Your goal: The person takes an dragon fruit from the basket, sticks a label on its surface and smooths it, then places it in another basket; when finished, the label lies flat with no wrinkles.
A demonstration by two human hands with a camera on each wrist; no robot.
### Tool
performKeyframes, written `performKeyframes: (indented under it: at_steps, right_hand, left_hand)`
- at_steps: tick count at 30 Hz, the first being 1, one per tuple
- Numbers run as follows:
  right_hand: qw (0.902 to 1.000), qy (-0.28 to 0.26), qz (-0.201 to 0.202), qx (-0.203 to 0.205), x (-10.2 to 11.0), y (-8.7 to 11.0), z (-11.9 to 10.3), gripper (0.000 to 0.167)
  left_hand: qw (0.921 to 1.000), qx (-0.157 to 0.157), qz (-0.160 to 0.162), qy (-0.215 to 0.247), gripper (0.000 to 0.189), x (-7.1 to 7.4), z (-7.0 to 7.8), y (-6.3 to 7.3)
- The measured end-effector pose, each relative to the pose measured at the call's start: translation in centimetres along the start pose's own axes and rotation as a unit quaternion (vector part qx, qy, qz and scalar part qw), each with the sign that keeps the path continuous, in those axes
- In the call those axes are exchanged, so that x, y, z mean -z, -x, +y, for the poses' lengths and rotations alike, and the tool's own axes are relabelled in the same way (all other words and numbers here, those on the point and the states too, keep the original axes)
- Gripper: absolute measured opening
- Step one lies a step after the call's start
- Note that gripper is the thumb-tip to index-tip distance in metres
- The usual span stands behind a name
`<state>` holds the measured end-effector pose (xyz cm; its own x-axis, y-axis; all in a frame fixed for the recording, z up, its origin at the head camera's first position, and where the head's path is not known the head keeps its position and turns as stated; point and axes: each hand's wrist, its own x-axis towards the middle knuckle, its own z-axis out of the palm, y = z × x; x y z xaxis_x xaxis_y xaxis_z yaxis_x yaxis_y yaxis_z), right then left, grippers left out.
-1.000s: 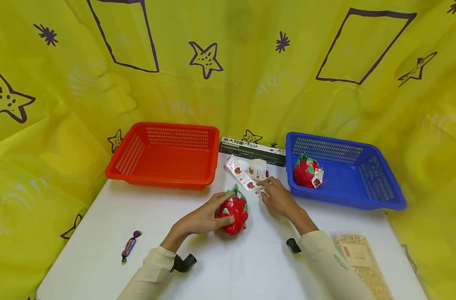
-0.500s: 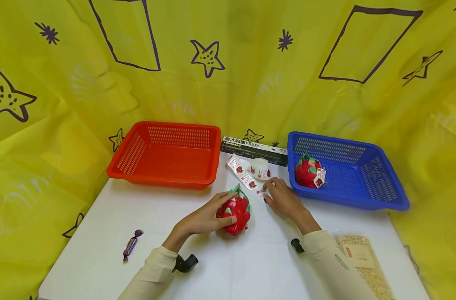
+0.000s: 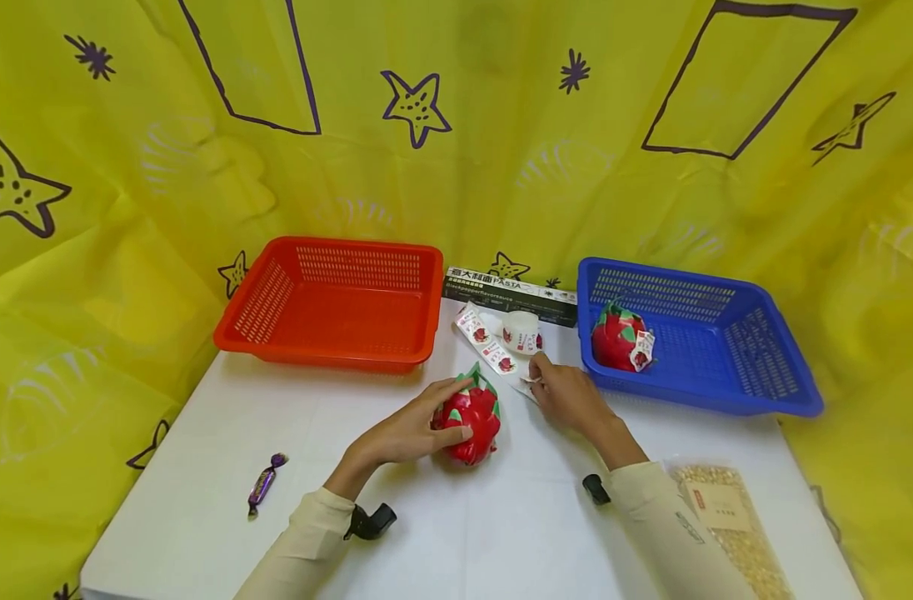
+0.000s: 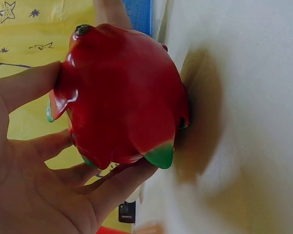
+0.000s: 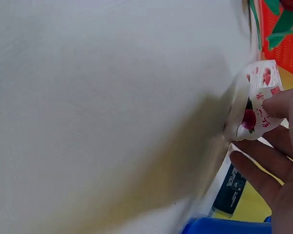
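Observation:
My left hand [image 3: 407, 429] grips a red dragon fruit [image 3: 473, 425] with green-tipped scales on the white table. In the left wrist view the thumb and fingers curl round the dragon fruit [image 4: 122, 97]. Farther right, my right hand [image 3: 572, 398] pinches a label at the near end of a label strip [image 3: 486, 343]. The right wrist view shows the thumb on a white label [image 5: 258, 109] printed with a dragon fruit picture. The rest of the label roll [image 3: 521, 332] lies just beyond that hand. Whether the pinched label has parted from its backing I cannot tell.
A red basket [image 3: 329, 360] stands at the back left. The blue basket [image 3: 726, 400] at the back right holds another dragon fruit [image 3: 616, 340] bearing a label. Between them is a pasta box [image 3: 511, 298]. A wrapped candy [image 3: 264, 486] lies left, a grain bag [image 3: 726, 517] right.
My right hand's fingers have closed in on the strip's near end and now lift a label edge. The left hand has kept its grip on the dragon fruit in place.

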<state>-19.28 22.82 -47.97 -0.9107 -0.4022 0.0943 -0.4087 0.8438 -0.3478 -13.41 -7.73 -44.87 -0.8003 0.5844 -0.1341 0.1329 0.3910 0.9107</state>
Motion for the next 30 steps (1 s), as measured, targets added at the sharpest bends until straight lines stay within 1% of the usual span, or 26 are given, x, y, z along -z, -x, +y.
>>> performKeyframes:
  at_steps: [5, 9, 17, 21, 23, 24, 25, 28, 30]
  right_hand:
    - [0.9982, -0.051, 0.014, -0.028, 0.4, 0.7, 0.2, 0.017]
    - [0.9954, -0.086, 0.014, -0.04, 0.4, 1.0, 0.2, 0.015]
    - [0.9898, -0.129, 0.011, -0.06, 0.9, 1.2, 0.5, 0.014]
    - [0.9857, -0.153, 0.016, -0.067, 1.1, 1.4, 0.1, 0.015]
    - [0.9793, -0.19, 0.025, -0.065, 1.5, 1.5, -0.6, 0.015]
    - [0.9744, -0.214, 0.033, -0.059, 1.7, 1.6, -1.0, 0.015]
    - [0.9688, -0.239, 0.04, -0.052, 2.0, 1.7, -1.5, 0.015]
    - [0.9474, -0.315, 0.053, -0.019, 2.6, 2.1, -3.1, 0.013]
    - [0.9371, -0.345, 0.054, 0.004, 2.8, 2.4, -4.1, 0.013]
  left_hand:
    - [0.9999, -0.01, -0.006, -0.004, 0.07, -0.2, 0.0, 0.0]
    - [0.9998, -0.016, -0.007, -0.008, 0.064, -0.3, 0.0, -0.1]
    - [0.9999, -0.012, -0.002, -0.005, 0.063, -0.3, 0.2, -0.1]
    - [0.9999, -0.009, -0.005, -0.003, 0.064, -0.4, 0.2, -0.2]
    - [0.9999, -0.013, -0.009, -0.006, 0.064, -0.3, 0.2, -0.2]
    - [0.9997, -0.018, -0.012, -0.008, 0.064, -0.3, 0.2, -0.2]
    - [0.9996, -0.021, -0.016, -0.009, 0.063, -0.2, 0.2, -0.2]
    - [0.9992, -0.026, -0.028, -0.004, 0.061, 0.0, 0.3, -0.2]
    - [0.9992, -0.023, -0.034, 0.002, 0.059, 0.2, 0.3, -0.2]
